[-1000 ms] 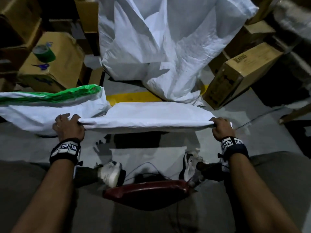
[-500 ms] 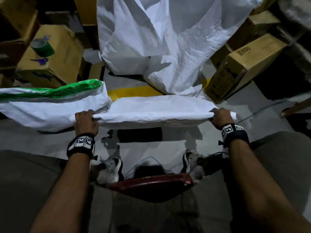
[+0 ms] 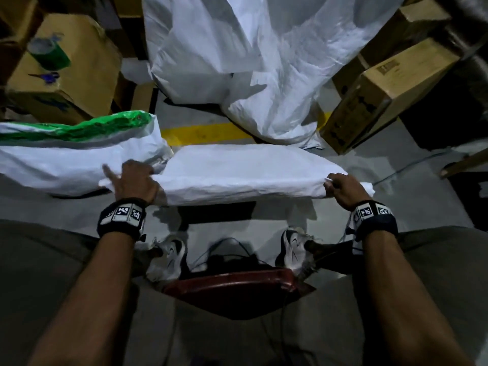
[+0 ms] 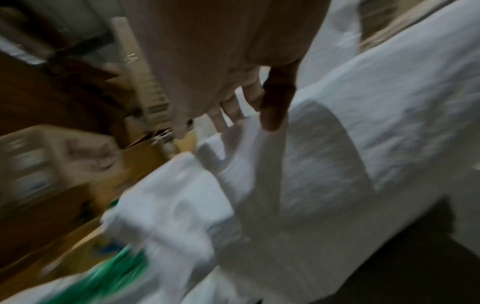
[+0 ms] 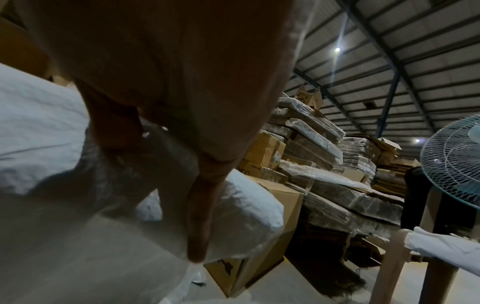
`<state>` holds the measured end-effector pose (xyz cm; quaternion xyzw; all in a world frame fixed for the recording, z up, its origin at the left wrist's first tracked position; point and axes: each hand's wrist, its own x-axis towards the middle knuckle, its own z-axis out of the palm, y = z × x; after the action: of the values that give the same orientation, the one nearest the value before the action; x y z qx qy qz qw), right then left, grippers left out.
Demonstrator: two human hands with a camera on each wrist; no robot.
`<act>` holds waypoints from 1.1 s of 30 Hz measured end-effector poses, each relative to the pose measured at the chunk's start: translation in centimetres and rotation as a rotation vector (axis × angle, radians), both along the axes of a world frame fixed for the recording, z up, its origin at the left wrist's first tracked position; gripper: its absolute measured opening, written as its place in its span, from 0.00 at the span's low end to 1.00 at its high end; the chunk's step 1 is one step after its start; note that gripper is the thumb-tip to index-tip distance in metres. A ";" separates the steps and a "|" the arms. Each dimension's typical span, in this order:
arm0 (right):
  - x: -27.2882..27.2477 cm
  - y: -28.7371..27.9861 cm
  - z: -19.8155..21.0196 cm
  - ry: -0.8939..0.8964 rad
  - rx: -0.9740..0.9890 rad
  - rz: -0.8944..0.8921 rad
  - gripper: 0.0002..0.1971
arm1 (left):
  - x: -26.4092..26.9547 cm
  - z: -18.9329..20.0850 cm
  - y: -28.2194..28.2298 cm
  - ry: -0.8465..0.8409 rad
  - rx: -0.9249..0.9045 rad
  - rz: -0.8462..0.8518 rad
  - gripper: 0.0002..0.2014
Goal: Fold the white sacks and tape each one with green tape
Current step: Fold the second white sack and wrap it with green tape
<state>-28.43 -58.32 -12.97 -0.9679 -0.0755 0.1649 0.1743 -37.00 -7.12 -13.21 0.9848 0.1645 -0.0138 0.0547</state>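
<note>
Folded sack [image 3: 237, 175] stretched between my hands above floor: right grip [image 3: 343, 190] pinching end, left grip [image 3: 134, 180] loosening, fingers spread. Taped sack [image 3: 74, 154] crowds left; tape roll [image 3: 48, 52] on box [image 3: 87, 64]. Left wrist view blurred.

I see a white folded sack [image 3: 237, 173] at centre, a green tape roll [image 3: 50, 55] at ten o'clock on a brown box [image 3: 79, 62], a yellow floor stripe [image 3: 200, 133] at twelve

I see the folded white sack [image 3: 237, 175] as woven plastic, matt and finely crinkled. At my ten o'clock the green tape roll [image 3: 51, 55] looks glossy on a dull brown cardboard box [image 3: 87, 64]. The grey floor [image 3: 369, 165] is smooth, faintly sheened.
</note>
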 end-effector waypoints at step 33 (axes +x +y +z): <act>-7.7 17.0 -4.5 -0.345 -0.222 0.416 0.18 | 0.8 -4.3 -14.4 0.106 -0.019 -0.623 0.40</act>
<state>-36.09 -41.34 -17.45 -0.9585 -0.2823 0.0372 0.0146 -36.19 -21.52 -17.53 0.9851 -0.1428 -0.0828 0.0484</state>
